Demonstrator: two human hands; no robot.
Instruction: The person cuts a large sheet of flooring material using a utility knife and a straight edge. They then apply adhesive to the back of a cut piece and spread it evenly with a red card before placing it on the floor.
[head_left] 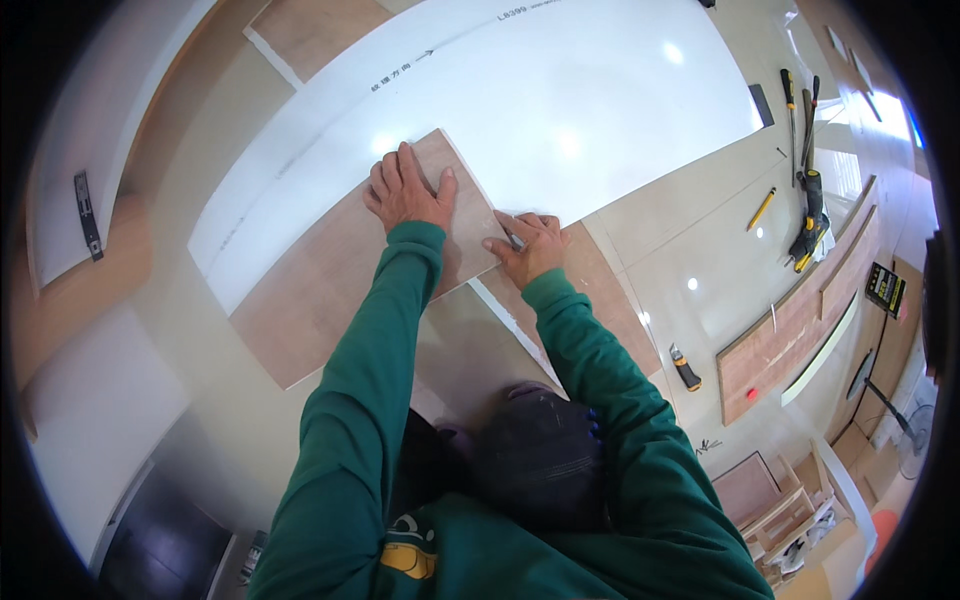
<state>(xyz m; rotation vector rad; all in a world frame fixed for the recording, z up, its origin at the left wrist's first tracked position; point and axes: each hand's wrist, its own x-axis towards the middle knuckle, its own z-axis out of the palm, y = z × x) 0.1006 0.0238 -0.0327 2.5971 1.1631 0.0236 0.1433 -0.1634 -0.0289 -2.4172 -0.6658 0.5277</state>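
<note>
A long brown wooden board (320,310) lies at a slant over the near edge of a large white sheet (570,90). My left hand (410,192) presses flat on the board's far part, its fingers spread and thumb out. At the board's right edge my right hand (532,248) is closed, with a slim greyish thing showing between thumb and fingers, too small to name. Beneath that hand and forearm a second brown board (608,290) runs toward the near right.
On the tiled floor to the right are a utility knife (685,368), a yellow pencil (762,208), a power drill (808,225), a screwdriver (790,110) and wooden strips (750,365). A white panel with a black metal fitting (88,215) stands at left.
</note>
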